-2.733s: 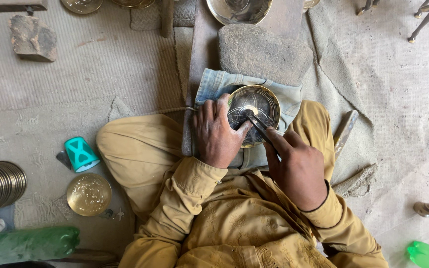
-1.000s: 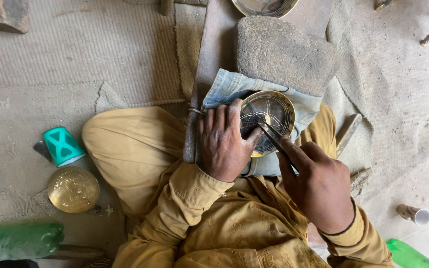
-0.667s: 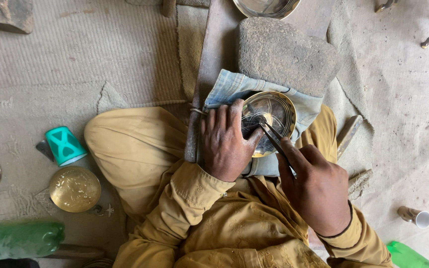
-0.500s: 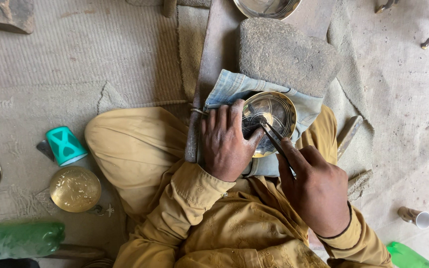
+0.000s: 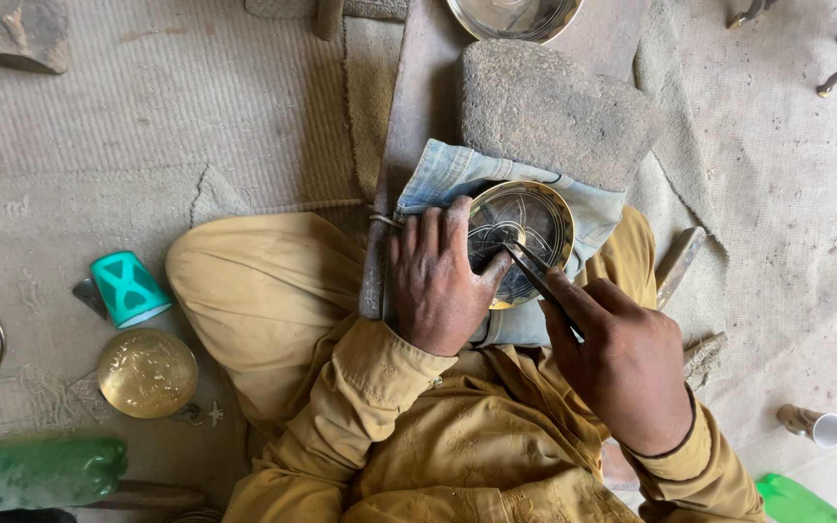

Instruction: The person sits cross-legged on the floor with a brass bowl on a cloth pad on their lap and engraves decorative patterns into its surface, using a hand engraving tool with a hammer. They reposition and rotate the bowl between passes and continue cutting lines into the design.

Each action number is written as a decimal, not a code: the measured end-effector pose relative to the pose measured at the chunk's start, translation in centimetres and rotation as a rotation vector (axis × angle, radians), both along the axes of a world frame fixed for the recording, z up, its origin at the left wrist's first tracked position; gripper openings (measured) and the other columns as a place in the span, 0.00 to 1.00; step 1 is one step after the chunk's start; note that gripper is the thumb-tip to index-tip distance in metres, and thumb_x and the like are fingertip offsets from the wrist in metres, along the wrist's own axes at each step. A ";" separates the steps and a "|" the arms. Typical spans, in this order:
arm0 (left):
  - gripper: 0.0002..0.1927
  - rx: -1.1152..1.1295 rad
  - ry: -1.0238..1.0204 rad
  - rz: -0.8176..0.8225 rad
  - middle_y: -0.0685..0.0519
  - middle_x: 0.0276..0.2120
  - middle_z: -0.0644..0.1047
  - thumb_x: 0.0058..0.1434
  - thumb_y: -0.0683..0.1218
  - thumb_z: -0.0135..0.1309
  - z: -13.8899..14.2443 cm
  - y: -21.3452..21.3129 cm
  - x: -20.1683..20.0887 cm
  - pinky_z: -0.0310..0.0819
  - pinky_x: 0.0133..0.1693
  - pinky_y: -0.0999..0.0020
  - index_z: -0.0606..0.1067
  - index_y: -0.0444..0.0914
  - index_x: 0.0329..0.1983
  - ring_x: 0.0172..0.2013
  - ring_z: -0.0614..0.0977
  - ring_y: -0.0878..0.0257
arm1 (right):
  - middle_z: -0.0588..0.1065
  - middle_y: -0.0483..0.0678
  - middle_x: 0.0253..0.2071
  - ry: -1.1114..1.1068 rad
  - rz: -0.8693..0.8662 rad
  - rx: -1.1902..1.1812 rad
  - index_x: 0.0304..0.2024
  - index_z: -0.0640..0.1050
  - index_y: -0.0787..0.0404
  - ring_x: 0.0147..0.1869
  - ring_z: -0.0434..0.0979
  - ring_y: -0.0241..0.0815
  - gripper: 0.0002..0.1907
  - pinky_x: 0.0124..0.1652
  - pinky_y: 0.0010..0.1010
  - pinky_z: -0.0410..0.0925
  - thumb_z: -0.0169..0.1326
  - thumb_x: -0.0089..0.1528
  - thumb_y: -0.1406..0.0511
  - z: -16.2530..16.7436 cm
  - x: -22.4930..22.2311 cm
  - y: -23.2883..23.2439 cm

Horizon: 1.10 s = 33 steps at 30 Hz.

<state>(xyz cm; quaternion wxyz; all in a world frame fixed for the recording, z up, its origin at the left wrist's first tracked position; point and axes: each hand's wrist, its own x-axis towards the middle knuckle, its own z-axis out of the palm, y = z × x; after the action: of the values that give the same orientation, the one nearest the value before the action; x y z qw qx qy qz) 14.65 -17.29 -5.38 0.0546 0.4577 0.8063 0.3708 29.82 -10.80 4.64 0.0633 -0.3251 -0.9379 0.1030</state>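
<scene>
Item: brass bowl (image 5: 535,225), round, engraved inside, resting on a folded denim cloth (image 5: 438,179) over the person's lap, at 12 o'clock from both hands.
Left hand (image 5: 438,281): laid flat on the bowl's rim at its 9 o'clock edge, fingers spread, thumb pressing the rim.
Right hand (image 5: 622,363): closed around a thin metal engraving tool (image 5: 533,273), whose tip touches the bowl's inside.
Large grey stone (image 5: 549,107): touching the cloth at the bowl's 12 o'clock.
Floor, at 9 o'clock of the person's knee: teal cup (image 5: 128,288), overturned; golden round dish (image 5: 147,373) just beside it at its 6 o'clock.
Small white-ended cup (image 5: 814,424): on its side, at 3 o'clock of the right hand, well apart.
</scene>
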 end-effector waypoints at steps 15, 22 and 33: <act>0.43 -0.023 0.004 -0.001 0.45 0.46 0.73 0.50 0.59 0.71 0.3 0.0 -0.1 0.66 0.49 0.51 0.67 0.35 0.63 0.48 0.74 0.50 | 0.72 0.47 0.24 -0.006 -0.024 0.055 0.51 0.82 0.58 0.18 0.71 0.44 0.16 0.20 0.37 0.64 0.61 0.62 0.63 -0.8 -0.1 -0.9; 0.42 -0.019 -0.001 -0.013 0.45 0.45 0.73 0.50 0.59 0.72 0.2 -0.1 -0.2 0.66 0.49 0.51 0.68 0.35 0.62 0.48 0.74 0.50 | 0.72 0.49 0.25 0.012 0.005 0.022 0.51 0.82 0.59 0.21 0.72 0.48 0.17 0.22 0.39 0.65 0.62 0.60 0.63 -0.3 0.0 -0.6; 0.42 -0.012 -0.006 -0.002 0.45 0.46 0.73 0.49 0.58 0.72 0.2 0.0 -0.2 0.66 0.49 0.51 0.68 0.35 0.61 0.47 0.75 0.50 | 0.73 0.49 0.26 0.030 0.017 0.010 0.49 0.83 0.59 0.22 0.73 0.49 0.15 0.23 0.40 0.66 0.63 0.60 0.63 -0.3 0.0 0.0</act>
<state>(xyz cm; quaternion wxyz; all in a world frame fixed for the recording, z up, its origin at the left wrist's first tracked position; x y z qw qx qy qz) 14.49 -17.31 -5.16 0.0599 0.4572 0.8078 0.3673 29.82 -10.81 4.38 0.0779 -0.3151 -0.9402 0.1035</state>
